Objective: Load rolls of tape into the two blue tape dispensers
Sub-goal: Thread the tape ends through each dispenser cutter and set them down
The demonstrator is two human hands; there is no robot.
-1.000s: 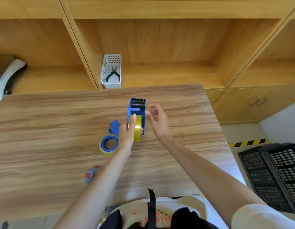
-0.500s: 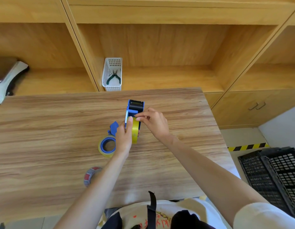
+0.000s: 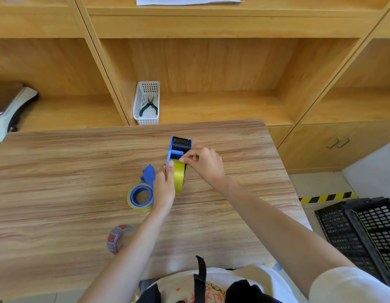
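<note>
A blue tape dispenser (image 3: 177,147) stands upright on the wooden table (image 3: 58,171), its toothed black end pointing away from me. A yellow tape roll (image 3: 179,177) sits in its near end. My left hand (image 3: 165,186) grips the dispenser and roll from the left. My right hand (image 3: 203,162) pinches the top edge of the yellow roll with thumb and forefinger. A second blue dispenser (image 3: 143,191) lies on its side just left of my left hand, with a yellowish roll in it.
A red-and-white tape roll (image 3: 116,237) lies near the table's front, partly behind my left forearm. A white basket (image 3: 147,103) with pliers stands on the shelf behind the table. Black crates (image 3: 360,232) sit on the floor at right. A scale (image 3: 6,110) is at far left.
My right hand has come in from beside the dispenser and closed its fingertips on the top of the yellow roll. My left hand keeps its grip.
</note>
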